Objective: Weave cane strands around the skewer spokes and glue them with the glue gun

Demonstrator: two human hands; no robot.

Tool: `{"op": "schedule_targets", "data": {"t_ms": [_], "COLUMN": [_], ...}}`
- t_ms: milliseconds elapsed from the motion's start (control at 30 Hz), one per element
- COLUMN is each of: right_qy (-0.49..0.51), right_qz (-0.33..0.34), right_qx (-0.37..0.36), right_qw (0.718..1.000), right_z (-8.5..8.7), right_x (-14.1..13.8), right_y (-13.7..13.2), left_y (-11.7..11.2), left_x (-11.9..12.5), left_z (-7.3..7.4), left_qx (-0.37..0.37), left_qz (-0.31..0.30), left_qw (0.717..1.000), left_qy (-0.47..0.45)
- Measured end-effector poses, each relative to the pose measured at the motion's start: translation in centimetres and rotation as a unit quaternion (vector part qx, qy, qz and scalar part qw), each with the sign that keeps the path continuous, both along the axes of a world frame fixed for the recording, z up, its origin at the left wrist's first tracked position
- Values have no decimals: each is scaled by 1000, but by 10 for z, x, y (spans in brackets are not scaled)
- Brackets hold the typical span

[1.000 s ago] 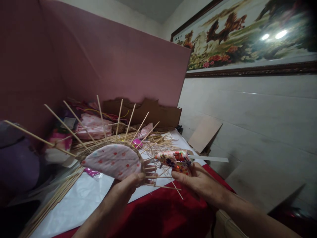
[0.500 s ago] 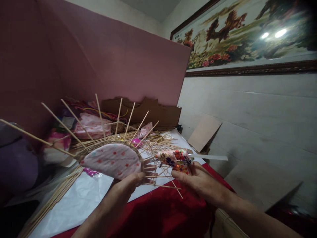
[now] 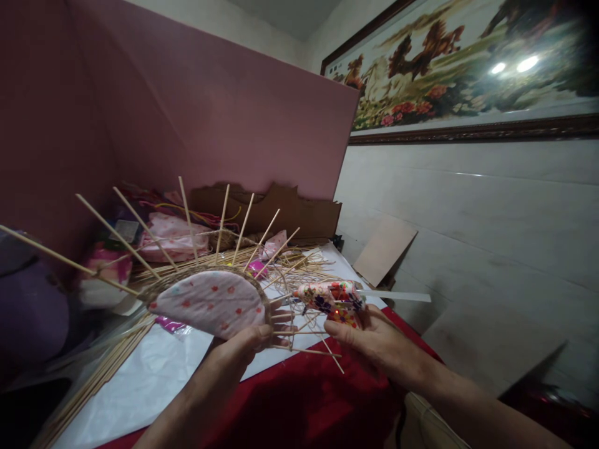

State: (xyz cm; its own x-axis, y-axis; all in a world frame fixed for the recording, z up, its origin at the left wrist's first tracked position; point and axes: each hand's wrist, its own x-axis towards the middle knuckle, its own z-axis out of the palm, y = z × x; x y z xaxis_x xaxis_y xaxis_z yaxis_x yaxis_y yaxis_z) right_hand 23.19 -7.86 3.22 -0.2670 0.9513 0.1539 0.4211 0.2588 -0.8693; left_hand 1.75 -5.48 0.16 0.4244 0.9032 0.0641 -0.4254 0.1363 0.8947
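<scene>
Panel (image 3: 210, 302), half-oval, spotted fabric, held over surface (image 3: 150, 365), left of ctr; long axis approx. left-right, curved edge far, sticks (image 3: 243, 229) fanning out. L grip (image 3: 246, 346) closed on its right end. R grip (image 3: 374, 337) wrapped round glue gun (image 3: 322, 294), nozzle (image 3: 296, 294) pointing left; trigger hidden. Step prob. gluing at right edge; next move calls for steady nozzle.

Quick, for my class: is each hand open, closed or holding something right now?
Left hand: closed, holding the pale, red-spotted, half-round fabric panel by its edge.
Right hand: closed, holding the multicoloured, flower-patterned glue gun.
</scene>
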Motion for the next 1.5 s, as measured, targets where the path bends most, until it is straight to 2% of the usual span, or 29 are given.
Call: {"op": "schedule_targets", "data": {"t_ms": [100, 233, 367, 500, 800, 1167, 1300, 1500], "right_qy": [10, 14, 12, 10, 9, 12, 48, 132], "right_qz": [1, 3, -20, -15, -7, -12, -36, -65], "right_qx": [3, -6, -7, -4, -8, 7, 6, -57], "right_qw": [1000, 1000, 1000, 1000, 1000, 1000, 998, 987], "right_z": [1, 3, 3, 3, 9, 3, 1, -4], "right_x": [-1, 0, 1, 1, -4, -2, 1, 5], "right_y": [0, -1, -3, -4, -6, -2, -1, 1], "left_y": [4, 7, 5, 2, 7, 5, 6, 5], "left_x": [-2, -2, -2, -1, -2, 0, 0, -1], "left_z": [-9, -14, -10, -7, -14, -9, -9, -10], "left_qx": [-25, -37, -35, -29, -35, -18, -18, -32], "left_qz": [26, 26, 24, 22, 11, 11, 9, 14], "left_qw": [999, 999, 999, 999, 999, 1000, 1000, 999], "left_qy": [4, 10, 20, 14, 5, 5, 1, 13]}}
